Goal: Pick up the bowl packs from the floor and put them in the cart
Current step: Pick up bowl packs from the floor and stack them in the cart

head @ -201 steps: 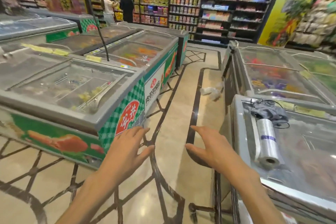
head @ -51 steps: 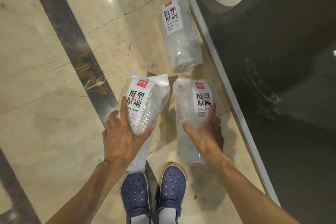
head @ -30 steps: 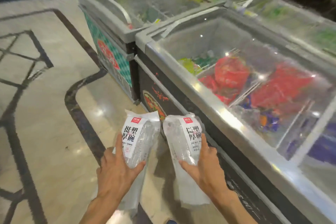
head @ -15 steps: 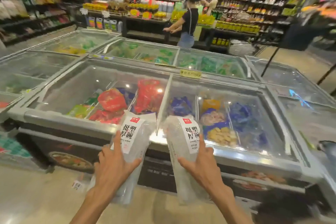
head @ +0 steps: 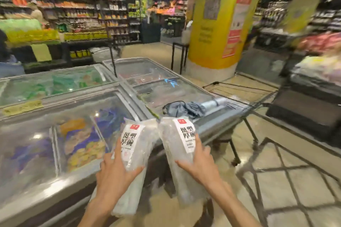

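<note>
1. Head view: I've got a bowl pack in each hand. My left hand has its fingers and thumb wrapped around the left bowl pack, and my right hand clasps the right bowl pack the same way.
2. Both packs are off the floor, held upright in front of the freezer; pickup looks done for these two.
3. The cart sits well apart to my right (only its wire frame shows), so carrying over and dropping in are still to do.
4. Whether more packs lie on the floor, I can't tell from here.
</note>
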Motion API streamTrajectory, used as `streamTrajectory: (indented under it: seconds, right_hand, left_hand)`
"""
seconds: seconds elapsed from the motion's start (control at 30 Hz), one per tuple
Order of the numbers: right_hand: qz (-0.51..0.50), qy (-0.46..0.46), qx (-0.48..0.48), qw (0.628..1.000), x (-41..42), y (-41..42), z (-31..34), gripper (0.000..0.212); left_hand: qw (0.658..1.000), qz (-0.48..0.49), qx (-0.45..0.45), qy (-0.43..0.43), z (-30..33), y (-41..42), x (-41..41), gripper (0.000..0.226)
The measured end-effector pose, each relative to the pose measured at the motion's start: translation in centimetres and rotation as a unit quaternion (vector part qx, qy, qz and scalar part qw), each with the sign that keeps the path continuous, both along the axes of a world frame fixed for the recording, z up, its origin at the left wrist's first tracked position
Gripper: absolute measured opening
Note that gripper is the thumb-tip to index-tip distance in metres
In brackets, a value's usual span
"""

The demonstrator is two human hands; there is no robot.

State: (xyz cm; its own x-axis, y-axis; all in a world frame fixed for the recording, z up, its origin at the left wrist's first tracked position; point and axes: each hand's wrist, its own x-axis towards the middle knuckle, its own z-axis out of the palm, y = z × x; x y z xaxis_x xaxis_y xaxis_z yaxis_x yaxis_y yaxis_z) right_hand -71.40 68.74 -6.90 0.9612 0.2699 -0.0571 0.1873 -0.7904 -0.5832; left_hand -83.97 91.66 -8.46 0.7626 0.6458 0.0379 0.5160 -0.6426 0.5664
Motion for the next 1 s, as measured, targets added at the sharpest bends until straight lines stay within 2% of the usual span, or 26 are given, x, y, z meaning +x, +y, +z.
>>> streamTrajectory:
  seconds: [0.3,0.5,0.77,0.9,1.0]
  right_hand:
    - [-0.206,-0.015,0.006,0.978,13.3,-22.9,0.6,0.119]
    - [-0.315,-0.028,0.003,0.949,23.0,-34.9,0.3,0.120]
    - [-0.430,-0.036,0.001,0.902,37.7,-49.6,1.8,0.117]
    - [-0.468,-0.037,0.026,0.882,44.1,-55.7,1.5,0.123]
    - [-0.485,-0.028,0.032,0.874,49.1,-60.2,1.1,0.119]
  left_hand:
    - [0.979,-0.203,-0.002,0.020,0.9,-19.5,23.1,0.124]
    - [0.950,-0.311,-0.004,-0.010,-0.2,-31.5,39.1,0.125]
    - [0.913,-0.408,-0.003,-0.027,2.0,-47.5,59.7,0.134]
    - [0.894,-0.448,-0.004,-0.017,2.1,-55.0,67.8,0.134]
    - [0.882,-0.471,-0.015,-0.010,1.2,-59.8,73.7,0.131]
